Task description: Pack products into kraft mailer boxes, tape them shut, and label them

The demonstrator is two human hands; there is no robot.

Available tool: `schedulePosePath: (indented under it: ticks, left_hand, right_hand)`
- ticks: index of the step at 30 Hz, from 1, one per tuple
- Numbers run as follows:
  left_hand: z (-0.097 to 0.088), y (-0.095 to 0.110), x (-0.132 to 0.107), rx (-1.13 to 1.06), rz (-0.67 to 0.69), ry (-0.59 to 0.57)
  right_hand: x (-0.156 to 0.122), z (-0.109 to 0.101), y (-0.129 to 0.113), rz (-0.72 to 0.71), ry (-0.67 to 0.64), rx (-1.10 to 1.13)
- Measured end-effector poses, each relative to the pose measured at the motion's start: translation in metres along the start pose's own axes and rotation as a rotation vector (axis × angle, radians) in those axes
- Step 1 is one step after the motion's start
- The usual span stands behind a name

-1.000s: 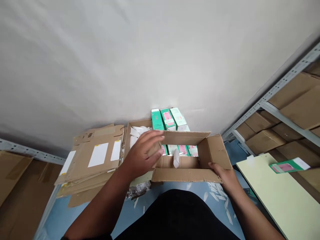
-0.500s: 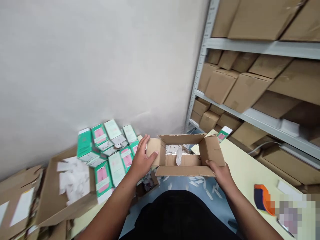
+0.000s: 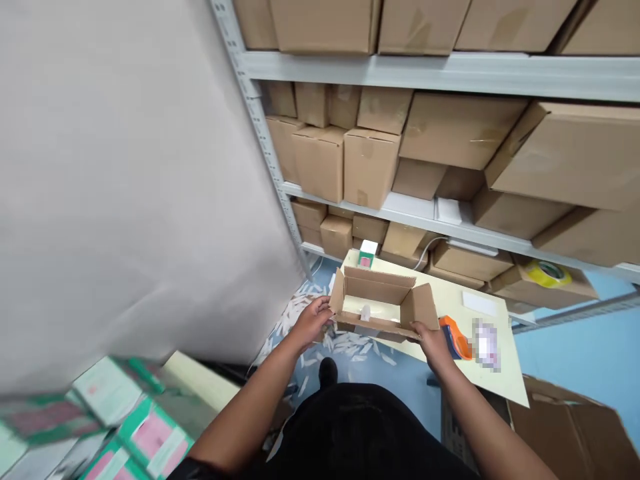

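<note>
Between my two hands is a small cardboard box [image 3: 377,288] with its flaps spread. The pale table top shows through it, so its bottom is open too. A whitish strip [image 3: 366,313] sticks out inside the opening. My left hand [image 3: 313,323] grips the box's left end, at the flap. At the right front corner my right hand [image 3: 433,343] holds the box, thumb on the flap. The box is over the near edge of the pale yellow table [image 3: 493,380].
On the table are a green-and-white box [image 3: 367,254], an orange tape dispenser [image 3: 456,339] and a white slip [image 3: 479,303]. Shelves [image 3: 440,70] full of cardboard boxes stand behind. White strips [image 3: 350,345] litter the floor. Several green-and-pink boxes [image 3: 155,433] lie at lower left.
My view has turned right, bringing the shelves and table to the middle. The box, still in both hands, has come from beside the green boxes to over the table edge.
</note>
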State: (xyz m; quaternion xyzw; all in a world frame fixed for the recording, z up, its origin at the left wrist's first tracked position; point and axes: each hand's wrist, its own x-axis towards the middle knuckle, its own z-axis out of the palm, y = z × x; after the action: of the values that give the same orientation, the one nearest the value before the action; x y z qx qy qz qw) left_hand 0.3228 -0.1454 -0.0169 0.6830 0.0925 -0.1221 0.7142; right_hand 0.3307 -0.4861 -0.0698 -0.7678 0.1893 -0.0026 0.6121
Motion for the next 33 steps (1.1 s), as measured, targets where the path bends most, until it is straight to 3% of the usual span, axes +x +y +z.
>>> schedulePosePath:
  ticks: [7,10,13,16,19,23,25,29,33]
  left_hand:
    - [-0.017,-0.015,0.116,0.076,-0.132,-0.172]
    - [-0.025,-0.022,0.159,0.133,-0.124,-0.087]
    - [-0.025,-0.015,0.198,0.253,-0.047,0.043]
    - [-0.006,0.01,0.231,0.486,0.103,0.091]
    - [0.032,0.04,0.26,0.752,0.188,0.082]
    - [0.088,0.061,0.303,1.06,0.112,0.071]
    - [0.107,0.06,0.325,1.132,0.018,0.072]
    - [0.119,0.049,0.355,1.12,-0.148,0.119]
    - [0.108,0.046,0.361,1.115,-0.182,0.131]
  right_hand:
    - [0.056,0.019,0.033,0.19,0.122,0.072]
    - [0.073,0.027,0.047,0.263,0.149,0.096]
    - [0.084,0.03,0.062,0.323,0.152,0.153]
    - [0.087,0.028,0.071,0.344,0.094,0.216]
    - [0.082,0.017,0.07,0.354,-0.011,0.254]
    - [0.07,-0.013,0.057,0.238,-0.201,0.276]
    - [0.065,-0.031,0.052,0.197,-0.215,0.264]
    - [0.057,-0.061,0.051,0.218,-0.16,0.217]
    - [0.051,-0.074,0.05,0.218,-0.087,0.127]
